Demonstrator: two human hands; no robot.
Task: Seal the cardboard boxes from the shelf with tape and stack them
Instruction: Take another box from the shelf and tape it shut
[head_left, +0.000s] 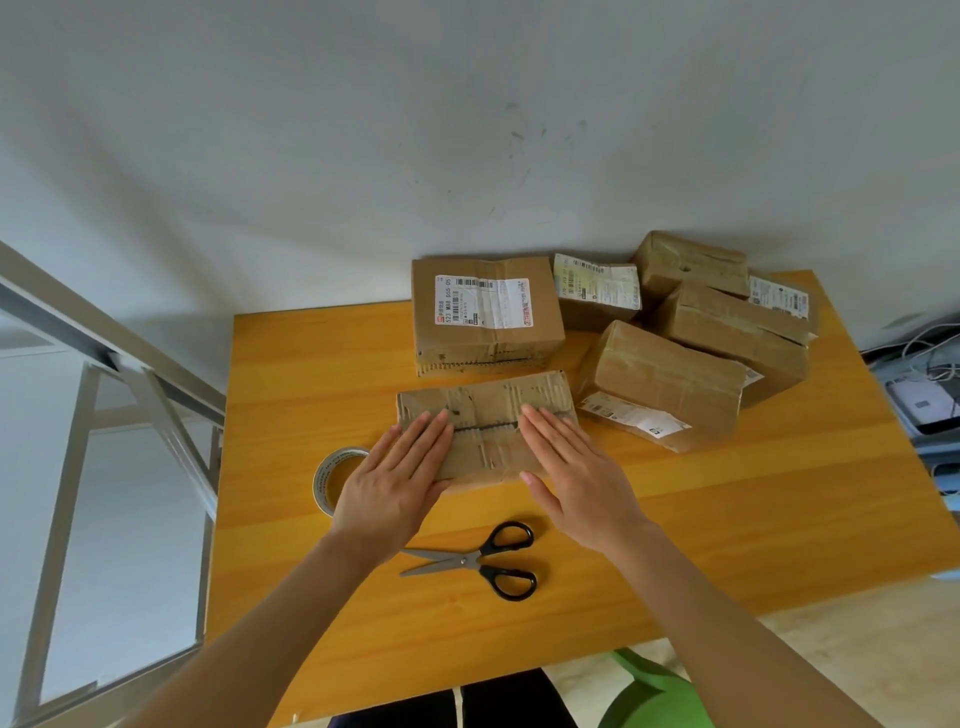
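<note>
Left hand (395, 483) and right hand (571, 478) lay flat, fingers straight, on the box (488, 408); its flaps might spring open if either reached for the tape (322, 486) left of it.

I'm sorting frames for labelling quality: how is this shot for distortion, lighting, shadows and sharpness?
Head view: wide-angle warp tilts the window frame and splays the table edges; light is soft and even, shadows faint, no strong glare; the left hand and right hand, flat on the box, and the scissors look sharp.
</note>
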